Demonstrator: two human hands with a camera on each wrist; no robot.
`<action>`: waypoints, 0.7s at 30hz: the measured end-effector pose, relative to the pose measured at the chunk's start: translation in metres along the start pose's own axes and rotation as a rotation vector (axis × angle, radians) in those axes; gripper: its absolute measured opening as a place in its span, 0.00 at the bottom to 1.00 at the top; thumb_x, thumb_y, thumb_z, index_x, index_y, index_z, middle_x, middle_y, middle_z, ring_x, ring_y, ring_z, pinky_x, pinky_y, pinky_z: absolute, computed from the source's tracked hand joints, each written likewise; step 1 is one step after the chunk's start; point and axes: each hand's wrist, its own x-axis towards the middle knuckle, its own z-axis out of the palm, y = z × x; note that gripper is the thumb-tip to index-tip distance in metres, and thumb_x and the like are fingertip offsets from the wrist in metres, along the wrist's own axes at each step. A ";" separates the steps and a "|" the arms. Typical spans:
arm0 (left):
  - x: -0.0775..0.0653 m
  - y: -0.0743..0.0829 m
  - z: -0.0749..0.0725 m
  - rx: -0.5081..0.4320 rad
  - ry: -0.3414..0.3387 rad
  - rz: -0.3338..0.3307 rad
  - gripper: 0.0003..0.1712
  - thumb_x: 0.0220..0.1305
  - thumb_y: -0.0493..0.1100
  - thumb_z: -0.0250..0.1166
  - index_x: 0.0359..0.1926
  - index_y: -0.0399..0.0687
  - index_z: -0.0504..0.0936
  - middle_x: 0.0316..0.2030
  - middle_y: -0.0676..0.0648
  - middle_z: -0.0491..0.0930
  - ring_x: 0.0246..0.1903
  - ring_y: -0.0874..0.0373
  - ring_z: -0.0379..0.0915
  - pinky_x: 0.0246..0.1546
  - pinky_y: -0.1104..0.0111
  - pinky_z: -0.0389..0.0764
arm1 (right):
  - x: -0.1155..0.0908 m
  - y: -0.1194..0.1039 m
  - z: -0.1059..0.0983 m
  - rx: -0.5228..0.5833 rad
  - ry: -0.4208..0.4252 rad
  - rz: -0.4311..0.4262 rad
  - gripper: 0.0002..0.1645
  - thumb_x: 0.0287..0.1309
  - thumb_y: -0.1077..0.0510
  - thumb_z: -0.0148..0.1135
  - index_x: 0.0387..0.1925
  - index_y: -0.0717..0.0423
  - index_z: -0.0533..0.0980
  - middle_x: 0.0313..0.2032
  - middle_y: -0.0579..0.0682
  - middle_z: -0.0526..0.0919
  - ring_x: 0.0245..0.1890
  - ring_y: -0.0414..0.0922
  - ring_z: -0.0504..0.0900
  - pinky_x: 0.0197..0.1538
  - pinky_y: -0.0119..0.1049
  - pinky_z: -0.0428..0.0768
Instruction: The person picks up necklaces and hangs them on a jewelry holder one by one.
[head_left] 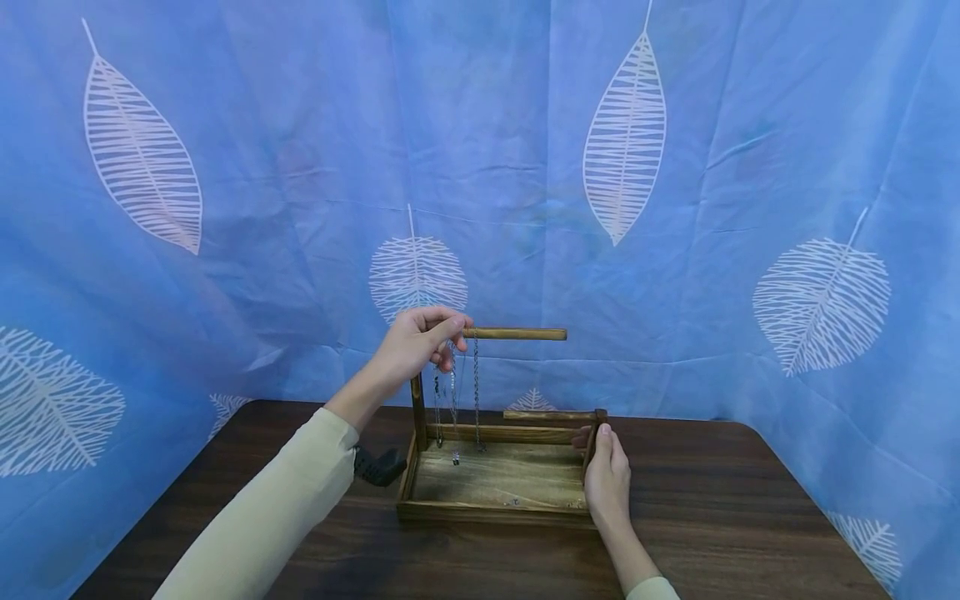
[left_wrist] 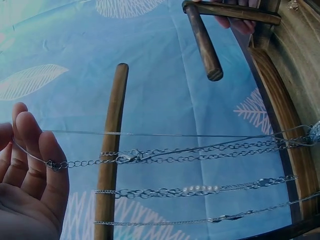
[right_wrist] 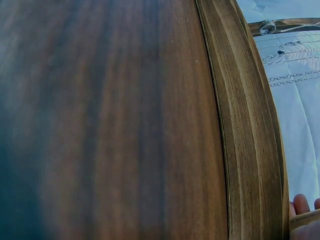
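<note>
My left hand (head_left: 423,337) is at the left part of the upper bar (head_left: 525,333) of a wooden jewelry stand. In the left wrist view, its thumb and index finger pinch the end of a thin silver necklace (left_wrist: 82,164), whose clasp and extender chain lie across the bar. Other silver chain necklaces (left_wrist: 200,190) hang over the same bar, down toward the tray. My right hand (head_left: 609,483) grips the short right post (head_left: 592,450), thumb in front and fingers behind. Part of the upper bar is hidden behind the left hand.
The stand's shallow wooden tray (head_left: 502,515) sits on a dark wood table (head_left: 720,517). A lower bar (head_left: 551,415) extends left from the right post. Small jewelry pieces (head_left: 574,503) lie in the tray's front part. Blue leaf-patterned cloth (head_left: 510,167) hangs behind.
</note>
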 end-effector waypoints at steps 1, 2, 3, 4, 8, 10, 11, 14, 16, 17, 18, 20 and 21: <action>0.001 0.001 0.000 -0.001 0.003 -0.001 0.16 0.76 0.48 0.59 0.52 0.44 0.84 0.34 0.41 0.83 0.21 0.54 0.76 0.30 0.60 0.82 | 0.000 0.000 0.000 0.002 0.001 0.000 0.41 0.76 0.32 0.26 0.56 0.57 0.75 0.49 0.59 0.82 0.52 0.54 0.78 0.46 0.35 0.69; 0.002 0.003 0.000 -0.006 0.004 -0.003 0.15 0.76 0.48 0.59 0.53 0.44 0.84 0.35 0.40 0.83 0.21 0.54 0.76 0.29 0.61 0.82 | 0.000 0.000 0.000 0.003 0.001 0.000 0.41 0.76 0.32 0.26 0.55 0.57 0.75 0.49 0.59 0.81 0.52 0.53 0.78 0.47 0.35 0.69; 0.003 0.004 0.000 -0.008 0.007 -0.005 0.15 0.76 0.48 0.59 0.52 0.45 0.84 0.36 0.39 0.83 0.21 0.54 0.75 0.29 0.61 0.82 | 0.000 0.000 0.000 0.005 0.001 0.001 0.42 0.76 0.31 0.26 0.55 0.58 0.75 0.49 0.59 0.81 0.52 0.53 0.78 0.47 0.36 0.69; 0.004 0.005 0.000 -0.009 0.007 -0.006 0.15 0.77 0.47 0.58 0.52 0.45 0.84 0.37 0.38 0.83 0.21 0.53 0.75 0.28 0.62 0.81 | 0.001 0.000 0.000 0.006 0.001 0.000 0.42 0.76 0.31 0.26 0.55 0.57 0.75 0.49 0.59 0.82 0.52 0.53 0.78 0.47 0.36 0.69; 0.007 0.009 0.000 0.013 0.004 0.009 0.14 0.77 0.47 0.58 0.53 0.47 0.84 0.36 0.39 0.83 0.19 0.55 0.70 0.24 0.65 0.74 | 0.001 0.001 0.000 0.006 -0.002 -0.001 0.42 0.76 0.31 0.26 0.56 0.57 0.75 0.49 0.59 0.82 0.51 0.53 0.78 0.47 0.36 0.69; 0.009 0.009 -0.001 0.022 0.002 0.020 0.14 0.77 0.46 0.58 0.53 0.47 0.84 0.35 0.41 0.83 0.18 0.56 0.66 0.22 0.67 0.70 | 0.000 0.001 0.000 0.005 -0.003 -0.002 0.42 0.76 0.31 0.26 0.56 0.57 0.75 0.49 0.59 0.82 0.52 0.53 0.78 0.48 0.38 0.70; 0.010 0.010 0.000 0.027 0.002 0.025 0.14 0.77 0.46 0.58 0.53 0.47 0.84 0.35 0.42 0.83 0.18 0.57 0.64 0.21 0.67 0.69 | 0.000 0.001 0.000 0.005 -0.003 -0.004 0.42 0.76 0.31 0.26 0.56 0.58 0.75 0.49 0.59 0.82 0.52 0.53 0.78 0.49 0.39 0.70; 0.013 0.010 0.001 0.032 0.007 0.025 0.13 0.77 0.46 0.58 0.53 0.47 0.85 0.36 0.40 0.83 0.17 0.59 0.62 0.21 0.67 0.67 | 0.000 0.001 0.000 0.011 -0.003 -0.008 0.41 0.77 0.32 0.26 0.55 0.58 0.75 0.49 0.60 0.81 0.52 0.54 0.77 0.51 0.45 0.69; 0.016 0.010 0.002 0.037 0.008 0.027 0.13 0.77 0.45 0.58 0.52 0.46 0.85 0.36 0.39 0.83 0.17 0.59 0.62 0.21 0.67 0.67 | 0.001 0.002 0.000 0.015 -0.001 -0.009 0.41 0.77 0.32 0.27 0.55 0.58 0.75 0.49 0.60 0.81 0.52 0.55 0.77 0.51 0.45 0.69; 0.017 0.009 0.003 0.042 0.008 0.028 0.13 0.77 0.45 0.58 0.52 0.46 0.85 0.36 0.38 0.83 0.17 0.59 0.63 0.21 0.67 0.68 | 0.001 0.002 0.000 0.013 -0.001 -0.008 0.41 0.77 0.32 0.27 0.56 0.58 0.75 0.49 0.60 0.81 0.52 0.55 0.77 0.51 0.45 0.69; 0.018 0.008 0.003 0.044 0.009 0.029 0.13 0.77 0.45 0.58 0.52 0.46 0.85 0.36 0.39 0.83 0.17 0.59 0.63 0.21 0.66 0.68 | 0.001 0.002 0.000 0.011 -0.002 -0.007 0.41 0.77 0.32 0.26 0.56 0.58 0.75 0.49 0.60 0.81 0.52 0.55 0.77 0.51 0.45 0.69; 0.020 0.007 0.005 0.048 0.008 0.030 0.13 0.77 0.45 0.58 0.51 0.46 0.85 0.36 0.40 0.83 0.17 0.59 0.64 0.21 0.66 0.69 | 0.000 0.002 0.000 0.005 -0.003 -0.003 0.42 0.76 0.32 0.26 0.56 0.58 0.75 0.50 0.60 0.81 0.52 0.56 0.77 0.50 0.44 0.69; 0.021 0.006 0.005 0.048 0.006 0.031 0.13 0.76 0.45 0.58 0.51 0.45 0.86 0.35 0.40 0.83 0.17 0.59 0.64 0.21 0.66 0.70 | 0.001 0.002 0.000 0.003 -0.003 -0.002 0.41 0.77 0.32 0.26 0.56 0.58 0.75 0.50 0.60 0.81 0.52 0.56 0.77 0.49 0.44 0.69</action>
